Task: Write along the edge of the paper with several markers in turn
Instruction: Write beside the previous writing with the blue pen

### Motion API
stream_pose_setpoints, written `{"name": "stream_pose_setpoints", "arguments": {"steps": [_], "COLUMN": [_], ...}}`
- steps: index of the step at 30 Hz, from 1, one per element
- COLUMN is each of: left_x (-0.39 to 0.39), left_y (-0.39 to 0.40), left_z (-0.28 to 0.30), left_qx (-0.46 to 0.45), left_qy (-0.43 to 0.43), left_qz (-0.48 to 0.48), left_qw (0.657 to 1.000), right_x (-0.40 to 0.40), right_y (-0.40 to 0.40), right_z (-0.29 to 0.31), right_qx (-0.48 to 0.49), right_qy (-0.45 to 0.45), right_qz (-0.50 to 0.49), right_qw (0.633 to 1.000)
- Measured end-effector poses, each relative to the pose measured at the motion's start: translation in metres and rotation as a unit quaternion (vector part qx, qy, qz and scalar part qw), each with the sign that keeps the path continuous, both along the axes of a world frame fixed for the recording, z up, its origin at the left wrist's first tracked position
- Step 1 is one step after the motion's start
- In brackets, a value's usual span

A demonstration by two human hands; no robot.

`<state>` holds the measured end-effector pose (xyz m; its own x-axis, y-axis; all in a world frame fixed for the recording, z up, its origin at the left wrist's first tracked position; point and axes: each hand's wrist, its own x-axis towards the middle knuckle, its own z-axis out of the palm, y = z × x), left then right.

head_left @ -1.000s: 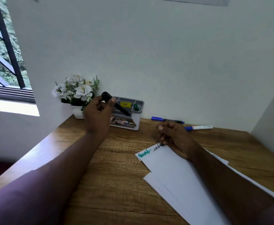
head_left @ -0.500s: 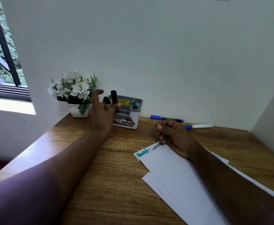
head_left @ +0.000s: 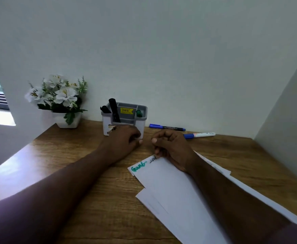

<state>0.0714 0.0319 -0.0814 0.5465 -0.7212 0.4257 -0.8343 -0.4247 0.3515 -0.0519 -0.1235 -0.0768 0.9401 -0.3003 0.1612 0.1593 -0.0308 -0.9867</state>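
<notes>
White sheets of paper (head_left: 170, 184) lie stacked on the wooden desk (head_left: 70, 155). Green writing (head_left: 138, 167) and small black writing (head_left: 152, 158) run along the top sheet's far edge. My right hand (head_left: 173, 149) rests on that edge with its fingers curled under; I see nothing in it. My left hand (head_left: 124, 139) lies on the desk just in front of the grey organizer (head_left: 143, 118), fingers loosely curled and holding nothing. A black marker (head_left: 113, 109) stands in the organizer beside a second black one (head_left: 105, 109). A green marker (head_left: 139, 113) stands in its right corner.
A blue marker (head_left: 167, 127) and a white marker with a blue cap (head_left: 201, 134) lie by the back wall, right of the organizer. A white pot of flowers (head_left: 57, 95) stands at the back left. A side wall (head_left: 285, 106) closes off the right.
My left hand put the black marker into the organizer, let go and drew back down to the desk. My right hand stayed on the paper.
</notes>
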Motion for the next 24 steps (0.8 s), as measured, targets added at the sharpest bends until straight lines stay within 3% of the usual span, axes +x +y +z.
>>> {"name": "stream_pose_setpoints", "arguments": {"steps": [7,10,14,18,24], "left_x": [-0.026,-0.031,-0.035,-0.019,-0.019], "left_y": [-0.014,-0.028,-0.067,-0.105,-0.131], "left_z": [0.008,0.014,0.027,0.016,-0.005], "left_qx": [-0.005,-0.056,-0.017,0.007,0.049], "left_qy": [0.010,0.023,0.044,0.119,0.046], "left_qz": [-0.086,-0.071,-0.095,-0.027,0.088], "left_qw": [0.996,0.996,0.994,0.992,0.994], "right_x": [-0.002,-0.002,-0.001,0.001,0.004], "right_y": [-0.016,-0.021,-0.027,-0.030,-0.034], "right_z": [0.009,0.008,-0.001,-0.003,-0.002], "right_qx": [0.042,0.087,0.134,0.153,0.225], "right_qy": [-0.095,-0.111,-0.097,-0.082,-0.067], "right_qz": [-0.097,-0.116,-0.133,-0.140,-0.125], "right_qw": [0.990,0.983,0.977,0.975,0.964]}}
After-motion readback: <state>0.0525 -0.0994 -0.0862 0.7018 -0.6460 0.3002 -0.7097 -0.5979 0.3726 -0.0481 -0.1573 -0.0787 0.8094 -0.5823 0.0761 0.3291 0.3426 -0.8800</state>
